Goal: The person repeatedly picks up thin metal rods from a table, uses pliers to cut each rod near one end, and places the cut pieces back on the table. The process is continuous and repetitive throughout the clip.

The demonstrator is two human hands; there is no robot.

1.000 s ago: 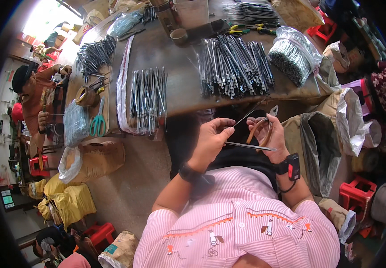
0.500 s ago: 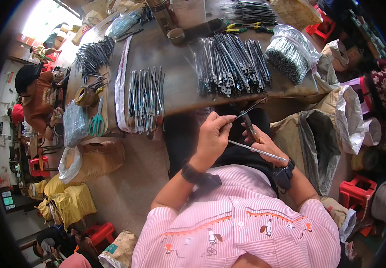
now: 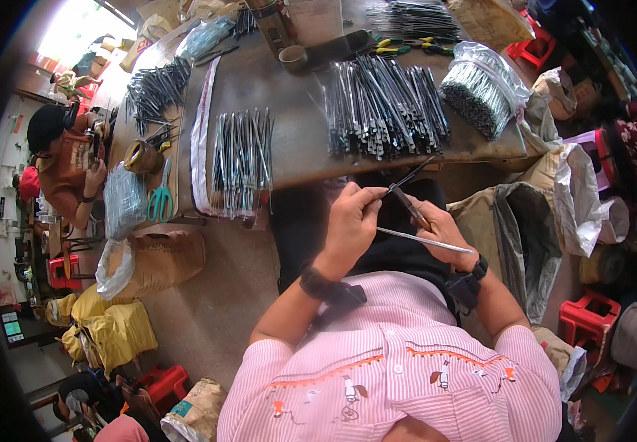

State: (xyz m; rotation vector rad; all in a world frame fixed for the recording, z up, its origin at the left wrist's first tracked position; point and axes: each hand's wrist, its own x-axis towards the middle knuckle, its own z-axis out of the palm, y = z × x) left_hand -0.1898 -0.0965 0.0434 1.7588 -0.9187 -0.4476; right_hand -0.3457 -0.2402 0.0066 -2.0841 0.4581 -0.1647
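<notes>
1. My left hand [image 3: 351, 221] sits just right of the frame's centre, its grip clenched: thumb and fingers pinch the near end of a thin dark metal strip [image 3: 407, 177] that slants up and to the right toward the desk's edge.
2. My right hand [image 3: 436, 232] lies just to the right of it, grip closed around a brown-handled tool [image 3: 409, 204] and a long thin silver rod [image 3: 425, 240]; the rod runs from near my left hand out to the right, across my fingers.
3. Both hands hover over my dark lap, below the brown wooden desk [image 3: 303, 140].
4. On the desk, above my hands, lies a broad heap of dark metal strips [image 3: 381, 107]; a clear plastic bag of thin grey rods [image 3: 480, 92] sits to its right.
5. A smaller bundle of silvery strips [image 3: 243, 158] lies left of centre, and green-handled scissors [image 3: 160, 197] lie further left.
</notes>
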